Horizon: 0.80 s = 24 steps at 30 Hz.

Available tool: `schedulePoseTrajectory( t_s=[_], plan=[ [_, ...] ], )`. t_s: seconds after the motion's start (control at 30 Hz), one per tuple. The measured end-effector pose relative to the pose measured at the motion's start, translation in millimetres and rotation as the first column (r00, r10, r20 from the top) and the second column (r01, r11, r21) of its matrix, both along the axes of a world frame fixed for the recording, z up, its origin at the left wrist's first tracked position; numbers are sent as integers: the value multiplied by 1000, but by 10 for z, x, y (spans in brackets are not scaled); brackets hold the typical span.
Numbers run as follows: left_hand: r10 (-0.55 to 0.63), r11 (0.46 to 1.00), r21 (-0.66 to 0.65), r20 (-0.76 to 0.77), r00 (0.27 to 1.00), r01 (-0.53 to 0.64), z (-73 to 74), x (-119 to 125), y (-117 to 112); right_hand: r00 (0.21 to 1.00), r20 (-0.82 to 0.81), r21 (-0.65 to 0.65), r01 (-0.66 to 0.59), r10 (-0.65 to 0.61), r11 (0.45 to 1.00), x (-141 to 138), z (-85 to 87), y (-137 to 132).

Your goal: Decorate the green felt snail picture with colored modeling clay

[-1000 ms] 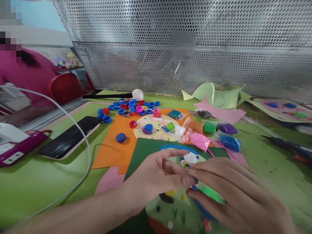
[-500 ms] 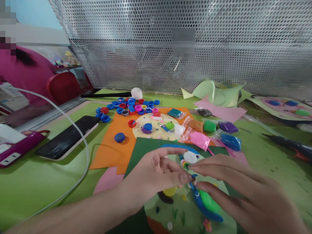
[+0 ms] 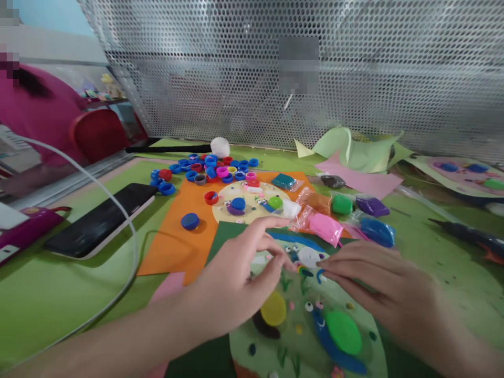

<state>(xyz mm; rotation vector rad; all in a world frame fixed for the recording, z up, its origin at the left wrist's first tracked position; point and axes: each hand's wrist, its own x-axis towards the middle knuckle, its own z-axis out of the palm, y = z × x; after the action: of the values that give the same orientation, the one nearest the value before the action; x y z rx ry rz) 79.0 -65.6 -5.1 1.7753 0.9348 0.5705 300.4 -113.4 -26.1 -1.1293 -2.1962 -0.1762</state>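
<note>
In the head view, the left hand [image 3: 236, 278] and the right hand [image 3: 378, 283] meet over a pale green round collage board [image 3: 299, 346] that lies on a dark green paper sheet [image 3: 221, 234], at the near middle of the green worktop [image 3: 51, 304].

The left hand's index finger points towards 12 o'clock. Its thumb and other fingers [image 3: 284, 262] curl close together, and I cannot tell whether they pinch anything. The right hand's fingers [image 3: 334, 265] are stretched out flat and hold nothing, with their tips just beside a small blue curved clay strip [image 3: 319, 274].

Between the two hands, a tiny rainbow clay piece [image 3: 301, 270] sits on the board, with a white round clay disc [image 3: 308, 257] at its 12 o'clock. A yellow clay disc [image 3: 273, 308] lies at 6 o'clock of the left fingertips, and a green-and-blue clay snail [image 3: 340, 336] at 6 o'clock of the right ones.

An orange paper sheet [image 3: 173, 247] spreads at 10 o'clock of the board. Beyond it is a heap of coloured plastic bottle caps [image 3: 212, 170], and a black phone [image 3: 98, 220] lies further to 9 o'clock. Pink, green, purple and blue clay packets [image 3: 325, 228] lie at 1 o'clock.
</note>
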Motion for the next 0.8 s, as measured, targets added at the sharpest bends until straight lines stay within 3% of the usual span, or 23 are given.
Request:
schedulePoseTrajectory(
  t_s=[0.07,0.17,0.4,0.57,0.7,0.8],
  plan=[
    [-73,982,163,-117,990,92,-74,-2,33,998,69,-29,3,-1,1000,39,-115,24],
    [-163,952,224,-212,964,210,-167,15,54,992,129,-55,-5,12,998,69,-205,39],
    [-216,949,183,-219,952,257,-177,23,23,987,144,-36,-69,73,997,71,-153,108],
    [-227,953,146,-239,944,266,-157,71,17,985,154,-7,-83,83,997,78,-207,90],
    [-211,947,172,-305,929,272,-149,83,31,979,162,-35,-119,123,992,111,-274,65],
    [-253,911,222,-365,896,348,-142,69,21,990,117,-42,-81,85,996,116,-304,48]
  ],
)
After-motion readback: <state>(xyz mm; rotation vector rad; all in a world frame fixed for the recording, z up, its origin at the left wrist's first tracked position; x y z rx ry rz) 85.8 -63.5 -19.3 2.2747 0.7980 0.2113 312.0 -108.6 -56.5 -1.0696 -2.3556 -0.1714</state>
